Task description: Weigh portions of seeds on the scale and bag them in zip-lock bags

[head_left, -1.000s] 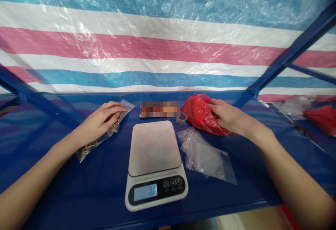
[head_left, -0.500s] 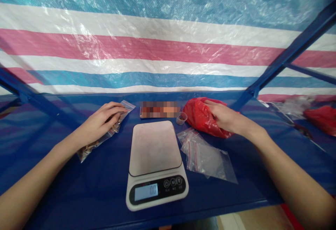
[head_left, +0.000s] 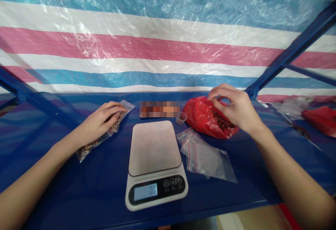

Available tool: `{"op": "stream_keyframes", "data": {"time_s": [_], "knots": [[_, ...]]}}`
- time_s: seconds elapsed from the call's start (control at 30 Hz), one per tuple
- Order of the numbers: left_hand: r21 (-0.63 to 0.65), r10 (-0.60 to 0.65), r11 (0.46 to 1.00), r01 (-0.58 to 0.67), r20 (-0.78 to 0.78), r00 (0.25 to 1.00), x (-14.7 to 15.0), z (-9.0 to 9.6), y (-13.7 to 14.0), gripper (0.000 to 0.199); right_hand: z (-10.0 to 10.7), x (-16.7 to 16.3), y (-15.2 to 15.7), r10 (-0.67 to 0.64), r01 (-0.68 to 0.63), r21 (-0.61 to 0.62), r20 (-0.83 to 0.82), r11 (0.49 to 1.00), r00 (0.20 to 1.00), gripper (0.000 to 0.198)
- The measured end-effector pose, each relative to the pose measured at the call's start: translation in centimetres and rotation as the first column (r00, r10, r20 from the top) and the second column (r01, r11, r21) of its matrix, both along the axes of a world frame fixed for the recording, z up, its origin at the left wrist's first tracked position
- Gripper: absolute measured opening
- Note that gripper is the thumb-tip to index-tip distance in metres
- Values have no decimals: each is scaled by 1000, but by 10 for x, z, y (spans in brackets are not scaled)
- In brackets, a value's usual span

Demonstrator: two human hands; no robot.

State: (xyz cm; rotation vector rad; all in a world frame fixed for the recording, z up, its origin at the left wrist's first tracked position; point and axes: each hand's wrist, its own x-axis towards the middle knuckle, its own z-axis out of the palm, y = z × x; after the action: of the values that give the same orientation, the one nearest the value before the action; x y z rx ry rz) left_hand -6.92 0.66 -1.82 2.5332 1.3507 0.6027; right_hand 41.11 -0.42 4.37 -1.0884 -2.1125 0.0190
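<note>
Flat object point(head_left: 159, 110) — pixelated, zip bag point(head_left: 91, 147) — partly hidden by left hand point(head_left: 106, 118)

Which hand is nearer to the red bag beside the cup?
Right. The right hand is over the red bag; the left hand is to its left, on a filled clear bag.

Behind the blue table point(head_left: 91, 195) rises a plastic sheet point(head_left: 157, 49) striped in blue, white and pink. Blue metal bars point(head_left: 298, 44) slant at both sides. At far right, crumpled clear plastic point(head_left: 294, 105) lies beside red plastic point(head_left: 321, 118). A pixelated rectangular item point(head_left: 159, 109) sits toward the table's back.
</note>
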Motion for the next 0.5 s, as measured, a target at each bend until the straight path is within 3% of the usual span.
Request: {"op": "stream_keyframes", "data": {"time_s": [0.1, 0.23, 0.5], "knots": [[1, 1, 1000, -1, -5, 1000, -1, -1, 0, 44, -3, -38, -18, 49, -41, 53, -150, 998, 987, 19], [4, 3, 1000, -3, -6, 1000, -1, -2, 1, 45, -23, -73, -27, 244, -249, -29, -122, 968, 962, 24], [2, -11, 1000, 11, 8, 1000, 1, -1, 0, 45, -39, -71, -16, 229, -256, -116, -206, 960, 951, 20]]}}
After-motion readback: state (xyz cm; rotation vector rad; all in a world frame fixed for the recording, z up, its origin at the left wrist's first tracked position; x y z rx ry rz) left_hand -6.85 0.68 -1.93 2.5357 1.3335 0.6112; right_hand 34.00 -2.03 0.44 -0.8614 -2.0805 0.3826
